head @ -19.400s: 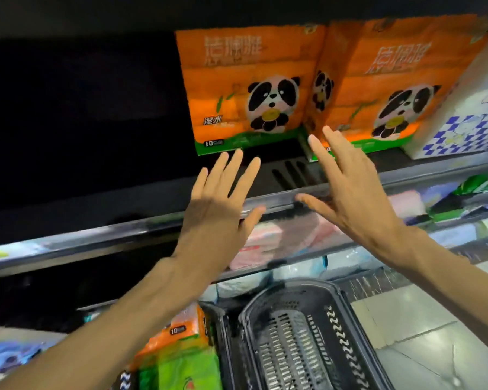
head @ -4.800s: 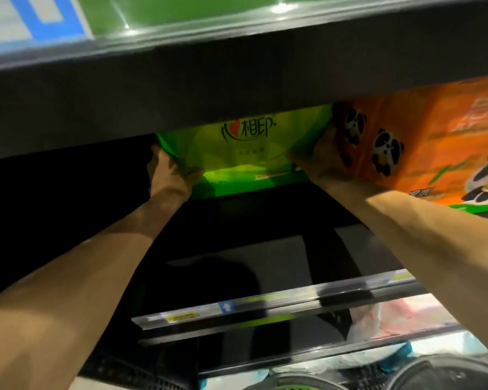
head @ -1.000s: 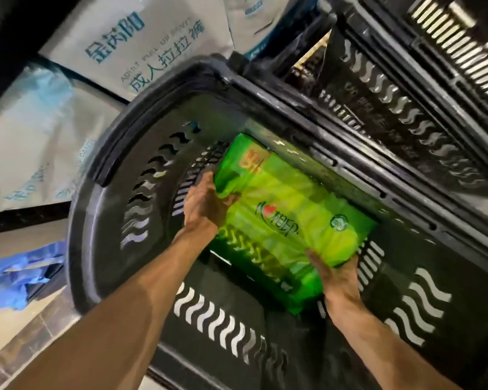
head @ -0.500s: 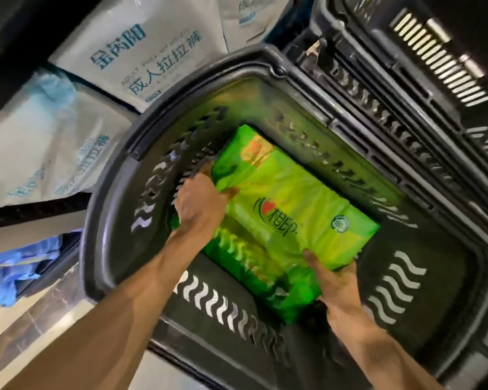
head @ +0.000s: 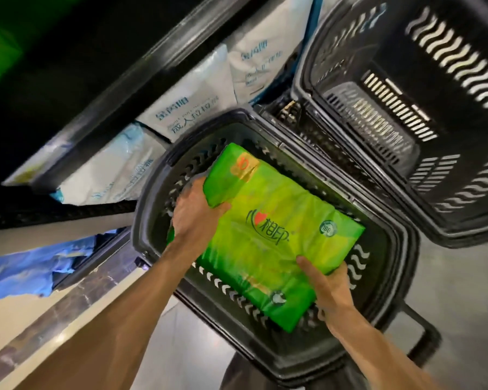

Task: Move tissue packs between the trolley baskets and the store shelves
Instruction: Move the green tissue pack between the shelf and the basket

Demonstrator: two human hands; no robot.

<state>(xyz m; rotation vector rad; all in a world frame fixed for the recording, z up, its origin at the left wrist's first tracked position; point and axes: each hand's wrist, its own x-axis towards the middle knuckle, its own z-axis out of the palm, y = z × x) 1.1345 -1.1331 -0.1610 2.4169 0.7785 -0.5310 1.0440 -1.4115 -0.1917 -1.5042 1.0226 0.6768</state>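
Hands first: we see both of them on a green tissue pack (head: pixel 268 235), which sits inside the lower trolley basket (head: pixel 152 198), tilted so that its far corner points up towards the shelf. The left hand (head: pixel 193 213) grips the pack's left edge — the thumb lies curled over the top face near the orange patch, and the fingers are tucked out of sight beneath. The right hand (head: pixel 331 285) holds the near right corner, with its thumb laid along the top face and the remaining fingers wrapped under the edge. We cannot tell whether the pack rests on the basket floor or is held just above it.

Beside this basket, up and to the right, we see a second black basket (head: pixel 423 170) with wavy slots in its walls and a slatted bottom, holding nothing that we can make out. Behind both baskets stands a low shelf with white packs (head: pixel 186 105) printed in blue characters, lined up side by side — their lettering is partly blurred. At the far left lies some blue wrapped stock (head: pixel 34 266), near the pale floor (head: pixel 181 350).
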